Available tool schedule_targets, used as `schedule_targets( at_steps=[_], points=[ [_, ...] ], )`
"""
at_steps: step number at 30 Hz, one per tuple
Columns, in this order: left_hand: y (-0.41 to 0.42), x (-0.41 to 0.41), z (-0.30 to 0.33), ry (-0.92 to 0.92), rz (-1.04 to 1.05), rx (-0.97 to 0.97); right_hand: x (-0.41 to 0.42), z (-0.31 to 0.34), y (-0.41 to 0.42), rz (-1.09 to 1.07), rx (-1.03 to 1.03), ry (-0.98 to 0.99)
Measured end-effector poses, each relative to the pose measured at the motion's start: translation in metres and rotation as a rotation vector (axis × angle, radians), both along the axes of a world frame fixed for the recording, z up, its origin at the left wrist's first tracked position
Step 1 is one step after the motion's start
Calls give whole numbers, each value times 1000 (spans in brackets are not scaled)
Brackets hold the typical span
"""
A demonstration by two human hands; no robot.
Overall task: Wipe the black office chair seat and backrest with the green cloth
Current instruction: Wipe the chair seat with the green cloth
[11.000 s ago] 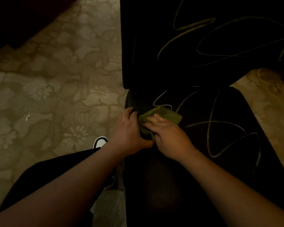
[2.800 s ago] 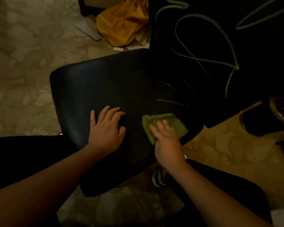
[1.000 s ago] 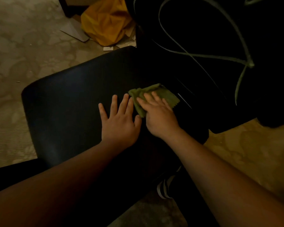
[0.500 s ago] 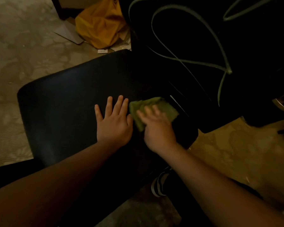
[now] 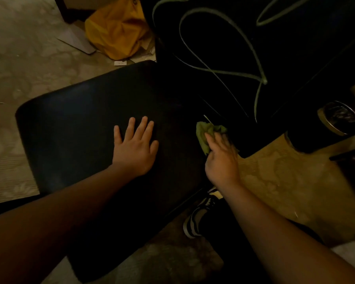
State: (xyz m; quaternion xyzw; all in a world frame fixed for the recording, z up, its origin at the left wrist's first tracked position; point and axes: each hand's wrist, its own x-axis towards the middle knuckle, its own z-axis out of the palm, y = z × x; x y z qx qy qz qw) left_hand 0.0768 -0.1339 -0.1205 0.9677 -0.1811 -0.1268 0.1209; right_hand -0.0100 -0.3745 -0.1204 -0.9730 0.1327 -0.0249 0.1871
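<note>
The black chair seat (image 5: 76, 128) fills the middle of the view, with the black backrest (image 5: 223, 37) rising at the upper right, marked by pale curved lines. My left hand (image 5: 134, 148) lies flat on the seat, fingers spread and straight. My right hand (image 5: 221, 158) presses the bunched green cloth (image 5: 203, 134) against the seat's right edge, close to where the seat meets the backrest. The hand is blurred; most of the cloth lies under its fingers.
A yellow bag (image 5: 117, 31) and a flat card piece (image 5: 76, 39) lie on the patterned carpet behind the seat. A dark round bin (image 5: 334, 124) stands at the right. My striped shoe (image 5: 197, 216) is under the seat's front edge.
My right hand has swept the cloth to the right, away from my left hand, toward the seat's right edge. The cloth is more bunched. The left hand has stayed flat on the seat.
</note>
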Motion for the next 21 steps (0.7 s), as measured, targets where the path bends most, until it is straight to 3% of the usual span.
schedule_targets(
  at_steps=[3, 7, 9, 11, 15, 21],
  points=[
    [19, -12, -1, -41, -57, 9, -24, 9, 37, 75, -55, 55],
    [38, -29, -2, -57, -82, 11, -63, 16, 89, 537, -35, 58],
    [49, -36, -2, -52, -102, 7, -63, 18, 84, 646, -63, 55],
    [65, -41, 0, -56, -131, 8, -54, 17, 58, 526, -55, 48],
    [97, -47, 5, -26, -138, 42, -39, 8, -5, 54, 43, 6],
    [103, -65, 3, -67, -50, 62, -41, 4, 25, 3, -34, 24]
  ],
)
